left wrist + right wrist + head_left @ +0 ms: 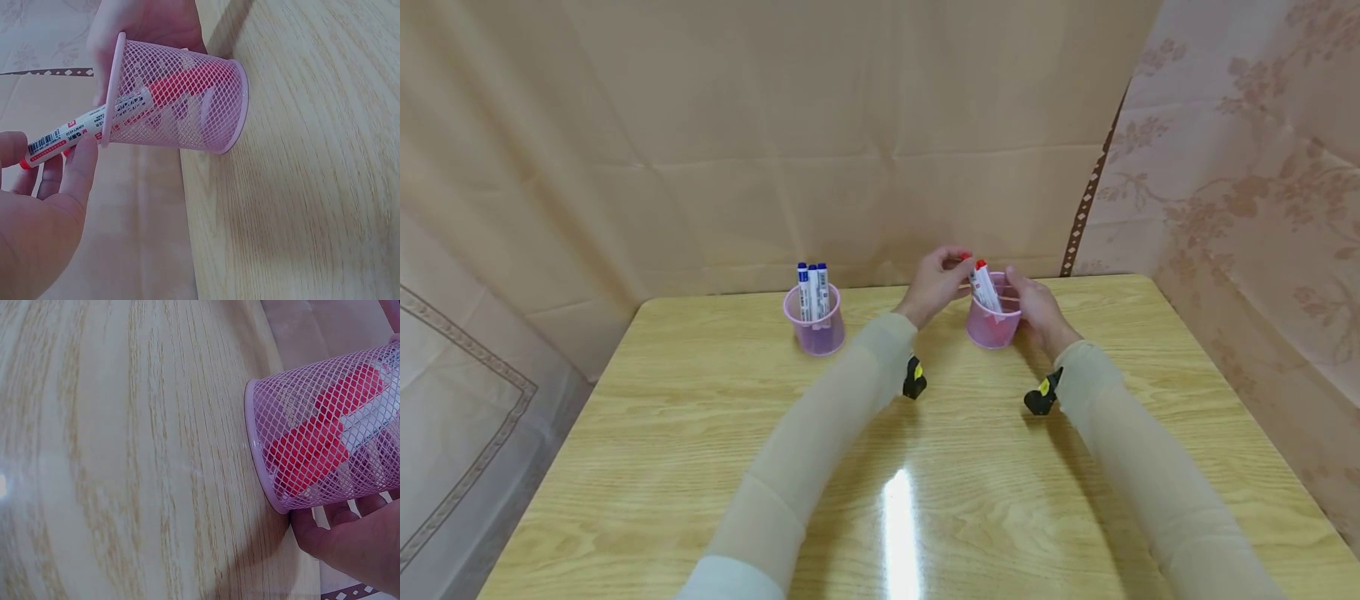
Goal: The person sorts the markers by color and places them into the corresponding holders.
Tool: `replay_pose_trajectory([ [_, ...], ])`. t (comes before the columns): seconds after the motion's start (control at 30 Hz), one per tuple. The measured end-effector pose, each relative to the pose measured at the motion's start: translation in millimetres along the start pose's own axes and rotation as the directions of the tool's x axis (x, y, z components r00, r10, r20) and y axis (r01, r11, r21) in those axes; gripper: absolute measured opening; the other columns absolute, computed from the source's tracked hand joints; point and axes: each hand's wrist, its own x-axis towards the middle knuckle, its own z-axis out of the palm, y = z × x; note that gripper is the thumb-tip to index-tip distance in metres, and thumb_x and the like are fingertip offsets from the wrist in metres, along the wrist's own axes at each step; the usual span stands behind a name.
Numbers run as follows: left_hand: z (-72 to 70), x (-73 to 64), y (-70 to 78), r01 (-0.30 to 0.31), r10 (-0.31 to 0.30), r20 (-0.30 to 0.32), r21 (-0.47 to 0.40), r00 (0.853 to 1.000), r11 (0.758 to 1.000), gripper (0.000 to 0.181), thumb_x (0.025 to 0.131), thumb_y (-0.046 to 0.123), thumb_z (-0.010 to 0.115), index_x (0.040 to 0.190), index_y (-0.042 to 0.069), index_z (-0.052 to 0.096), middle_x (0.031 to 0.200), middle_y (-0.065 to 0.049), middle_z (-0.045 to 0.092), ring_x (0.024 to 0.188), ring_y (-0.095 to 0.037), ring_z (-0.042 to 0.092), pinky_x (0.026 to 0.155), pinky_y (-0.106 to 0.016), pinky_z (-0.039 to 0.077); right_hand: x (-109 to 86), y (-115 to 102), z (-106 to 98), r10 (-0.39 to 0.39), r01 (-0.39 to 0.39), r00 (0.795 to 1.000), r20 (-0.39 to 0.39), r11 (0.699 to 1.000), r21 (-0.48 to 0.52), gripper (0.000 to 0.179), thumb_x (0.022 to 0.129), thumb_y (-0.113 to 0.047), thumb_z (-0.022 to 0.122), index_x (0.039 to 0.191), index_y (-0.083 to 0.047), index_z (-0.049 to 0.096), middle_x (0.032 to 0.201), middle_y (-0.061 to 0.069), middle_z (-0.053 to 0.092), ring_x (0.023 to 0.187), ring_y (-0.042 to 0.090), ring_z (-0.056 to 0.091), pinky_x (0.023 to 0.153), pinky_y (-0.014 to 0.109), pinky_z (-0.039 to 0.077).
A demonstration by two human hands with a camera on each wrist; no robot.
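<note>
A pink mesh pen cup [992,329] stands upright toward the back right of the table, with red markers [988,292] leaning in it. My right hand [1039,312] holds this cup from its right side; in the right wrist view its fingers [340,515] curl behind the mesh. At the cup's left rim, my left hand [934,285] pinches the upper end of a red-and-white marker [78,132] between thumb and fingers. That marker slants into the cup, its red cap [181,84] showing through the mesh. In the right wrist view, red caps [309,453] sit low inside the cup.
A second pink mesh cup [820,337] stands to the left, holding three blue-ended markers [813,292] upright. Behind the wooden table [715,433] hangs a beige curtain [737,150]. A floral cloth [1262,208] hangs on the right.
</note>
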Motion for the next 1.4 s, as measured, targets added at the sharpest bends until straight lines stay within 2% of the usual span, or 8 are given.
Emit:
replay_pose_trajectory([
  [0.23,3.1,0.5,-3.1,0.020,-0.021,-0.006,-0.008,1.000,1.000,0.027,0.102,0.012,0.063,0.125,-0.001,0.062,0.106,-0.010,0.062,0.097,-0.021,0.065,0.090,-0.037,0.058,0.6,0.1,0.3,0.009,-0.009,1.000,0.006,1.000,-0.001,0.069,0.106,-0.057,0.033,0.156,-0.010,0.039,0.159,0.016,0.036,0.143,0.030,0.035,0.121,0.044,0.027],
  [0.5,4.5,-1.8,-4.1,0.018,-0.018,-0.004,-0.064,1.000,0.998,0.030,0.101,0.006,0.063,0.128,-0.006,0.059,0.105,-0.011,0.061,0.096,-0.022,0.064,0.095,-0.045,0.056,-1.8,0.8,-0.4,-0.017,0.017,1.000,0.004,1.000,-0.012,0.068,0.106,-0.056,0.033,0.156,-0.009,0.039,0.159,0.017,0.036,0.145,0.031,0.032,0.121,0.045,0.025],
  [0.73,5.4,-1.6,-7.1,0.025,-0.026,-0.006,-0.056,1.000,0.998,0.029,0.100,0.004,0.064,0.127,-0.005,0.059,0.105,-0.010,0.061,0.097,-0.022,0.064,0.092,-0.040,0.057,0.4,2.2,-0.2,-0.025,0.025,1.000,0.003,1.000,0.003,0.070,0.107,-0.055,0.033,0.156,-0.006,0.037,0.158,0.019,0.036,0.144,0.031,0.034,0.120,0.043,0.027],
  [1.07,4.9,-1.7,-7.5,0.027,-0.027,-0.003,-0.054,1.000,0.998,0.027,0.098,0.000,0.064,0.125,-0.006,0.061,0.108,-0.011,0.062,0.105,-0.028,0.065,0.092,-0.037,0.057,-0.1,1.2,-0.3,0.000,0.000,1.000,-0.002,1.000,-0.017,0.069,0.106,-0.057,0.034,0.156,-0.010,0.039,0.160,0.015,0.035,0.146,0.030,0.030,0.122,0.046,0.023],
  [1.4,5.5,-0.2,-7.1,0.013,-0.013,-0.002,0.017,1.000,1.000,0.026,0.096,-0.004,0.066,0.122,-0.007,0.065,0.107,-0.011,0.065,0.095,-0.021,0.064,0.091,-0.037,0.058,0.6,0.2,0.1,-0.021,0.021,1.000,0.007,1.000,-0.009,0.070,0.106,-0.057,0.034,0.156,-0.009,0.038,0.160,0.016,0.035,0.146,0.031,0.031,0.121,0.046,0.024],
])
